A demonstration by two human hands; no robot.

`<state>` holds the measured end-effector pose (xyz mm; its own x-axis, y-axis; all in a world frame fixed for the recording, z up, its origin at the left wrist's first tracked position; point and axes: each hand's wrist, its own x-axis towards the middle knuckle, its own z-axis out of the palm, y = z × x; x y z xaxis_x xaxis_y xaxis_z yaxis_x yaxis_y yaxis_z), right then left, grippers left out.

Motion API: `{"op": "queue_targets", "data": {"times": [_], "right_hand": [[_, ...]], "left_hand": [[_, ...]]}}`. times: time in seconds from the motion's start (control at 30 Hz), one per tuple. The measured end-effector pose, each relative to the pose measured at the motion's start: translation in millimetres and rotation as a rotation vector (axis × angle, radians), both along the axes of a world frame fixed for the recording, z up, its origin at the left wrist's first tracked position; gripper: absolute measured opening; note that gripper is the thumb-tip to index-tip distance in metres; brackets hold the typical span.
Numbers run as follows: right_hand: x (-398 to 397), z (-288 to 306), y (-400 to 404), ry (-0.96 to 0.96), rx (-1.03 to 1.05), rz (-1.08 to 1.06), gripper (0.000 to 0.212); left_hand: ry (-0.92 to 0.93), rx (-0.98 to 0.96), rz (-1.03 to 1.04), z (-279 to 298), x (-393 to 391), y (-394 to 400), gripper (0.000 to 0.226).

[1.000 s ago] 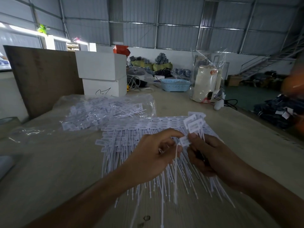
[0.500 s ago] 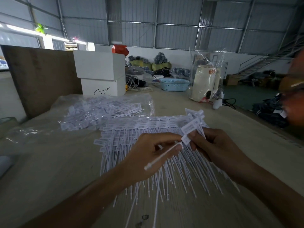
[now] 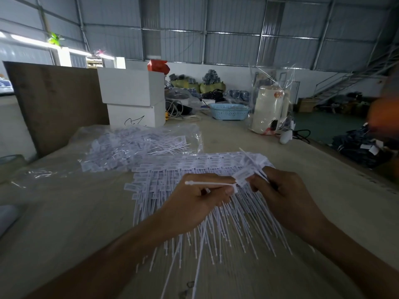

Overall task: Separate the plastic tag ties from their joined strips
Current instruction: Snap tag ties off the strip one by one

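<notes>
Joined strips of white plastic tag ties [image 3: 194, 169] lie fanned out on the table, heads in rows at the far side and tails toward me. Above them my left hand [image 3: 194, 203] pinches one white tie [image 3: 207, 183] near its head, its tail lying level and pointing left. Close to its right, my right hand [image 3: 282, 190] grips a short strip of tie heads [image 3: 248, 172] that sticks up and left from my fingers. The single tie's head meets that strip between my two hands.
A clear plastic bag of more ties [image 3: 133, 147] lies behind the pile on the left. Two stacked white boxes [image 3: 133, 100], a brown board [image 3: 56, 102], a blue basket [image 3: 230, 111] and a bagged cream jug [image 3: 269, 108] stand farther back. The table edge [image 3: 345, 169] runs along the right.
My left hand has swung the pinched tie's tail up from hanging straight down to lying level and pointing left. My right hand has kept its grip on the strip.
</notes>
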<state>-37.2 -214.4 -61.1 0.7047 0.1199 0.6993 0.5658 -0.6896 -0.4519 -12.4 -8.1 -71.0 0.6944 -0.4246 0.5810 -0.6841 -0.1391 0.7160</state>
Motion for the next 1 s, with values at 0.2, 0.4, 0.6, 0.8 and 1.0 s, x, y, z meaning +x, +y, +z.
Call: {"op": "queue_targets", "data": {"times": [0.2, 0.4, 0.6, 0.8, 1.0], "right_hand": [[2, -1, -4, -0.151, -0.171, -0.117, 0.032], [10, 8, -23, 0.125, 0.128, -0.191, 0.040], [0, -2, 7, 0.461, 0.246, 0.108, 0.035], [-13, 9, 19, 0.764, 0.614, 0.306, 0.043], [-16, 11, 21, 0.809, 0.690, 0.334, 0.046]], "left_hand": [[-0.018, 0.080, -0.050, -1, 2, 6, 0.017], [-0.189, 0.176, -0.035, -2, -5, -3, 0.027], [-0.194, 0.123, 0.084, -3, 2, 2, 0.026], [-0.214, 0.121, 0.158, -5, 3, 1, 0.033], [-0.362, 0.135, 0.197, -6, 1, -5, 0.027]]}}
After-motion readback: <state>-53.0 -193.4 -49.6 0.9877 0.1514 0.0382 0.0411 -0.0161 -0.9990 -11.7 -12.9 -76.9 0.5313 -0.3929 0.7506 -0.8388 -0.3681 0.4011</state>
